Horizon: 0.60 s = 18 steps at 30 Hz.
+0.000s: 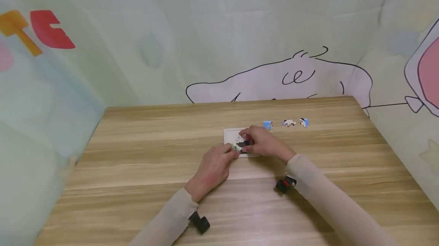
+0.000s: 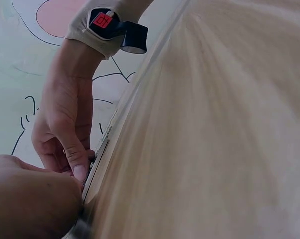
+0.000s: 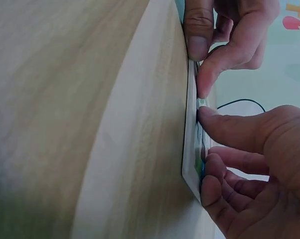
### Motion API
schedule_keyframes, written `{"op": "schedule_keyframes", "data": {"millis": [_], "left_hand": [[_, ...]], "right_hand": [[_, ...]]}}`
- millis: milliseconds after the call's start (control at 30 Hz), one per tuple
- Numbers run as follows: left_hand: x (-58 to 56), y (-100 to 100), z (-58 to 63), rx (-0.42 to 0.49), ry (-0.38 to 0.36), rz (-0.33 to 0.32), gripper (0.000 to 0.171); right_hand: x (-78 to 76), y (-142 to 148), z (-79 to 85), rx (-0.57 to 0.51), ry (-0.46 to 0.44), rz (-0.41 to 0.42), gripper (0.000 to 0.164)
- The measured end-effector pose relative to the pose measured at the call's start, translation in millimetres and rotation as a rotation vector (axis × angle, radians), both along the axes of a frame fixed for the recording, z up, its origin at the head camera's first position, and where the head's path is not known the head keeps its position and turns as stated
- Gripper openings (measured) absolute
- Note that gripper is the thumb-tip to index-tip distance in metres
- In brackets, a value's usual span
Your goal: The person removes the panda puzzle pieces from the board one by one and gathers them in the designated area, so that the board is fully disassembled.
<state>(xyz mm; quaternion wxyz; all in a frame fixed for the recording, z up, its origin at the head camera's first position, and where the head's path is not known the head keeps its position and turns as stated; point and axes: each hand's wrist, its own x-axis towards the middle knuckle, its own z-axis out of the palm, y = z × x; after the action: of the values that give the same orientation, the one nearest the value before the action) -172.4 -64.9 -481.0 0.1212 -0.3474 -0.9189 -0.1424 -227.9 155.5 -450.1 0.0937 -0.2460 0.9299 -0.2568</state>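
A small white puzzle tray (image 1: 225, 136) lies flat on the table, partly filled with panda picture pieces (image 1: 243, 144) in black, white and green. My left hand (image 1: 213, 164) holds the tray at its near left corner; in the right wrist view its thumb (image 3: 197, 47) is at the edge and a finger reaches over the pieces. From the right, my right hand (image 1: 263, 141) pinches a puzzle piece over the tray, thumb near and forefinger far. The fingers hide most of that piece. The left wrist view shows the right hand (image 2: 65, 124) bent down to the tray.
Beyond the right hand, three loose pieces lie in a row: a blue one (image 1: 267, 125), a panda-face one (image 1: 289, 123) and a blue-and-white one (image 1: 303, 122). The wooden table (image 1: 144, 139) ends at a cartoon-printed backdrop (image 1: 219, 29).
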Motion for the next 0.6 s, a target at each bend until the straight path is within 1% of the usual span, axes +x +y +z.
{"op": "schedule_keyframes", "data": {"millis": [200,433,600], "left_hand": [[-0.5,0.3,0.2,0.009,0.005,-0.002,0.021],[-0.6,0.9,-0.9,0.017,-0.005,-0.002,0.02],[-0.8,1.1,-0.5,0.015,0.003,-0.003,0.019]], "right_hand": [[-1.0,0.9,0.9,0.002,0.005,-0.002,0.052],[-2.2,0.4,-1.8,-0.085,-0.053,-0.017,0.05],[-0.3,-0.7,-1.4,-0.104,-0.021,-0.017,0.05]]}}
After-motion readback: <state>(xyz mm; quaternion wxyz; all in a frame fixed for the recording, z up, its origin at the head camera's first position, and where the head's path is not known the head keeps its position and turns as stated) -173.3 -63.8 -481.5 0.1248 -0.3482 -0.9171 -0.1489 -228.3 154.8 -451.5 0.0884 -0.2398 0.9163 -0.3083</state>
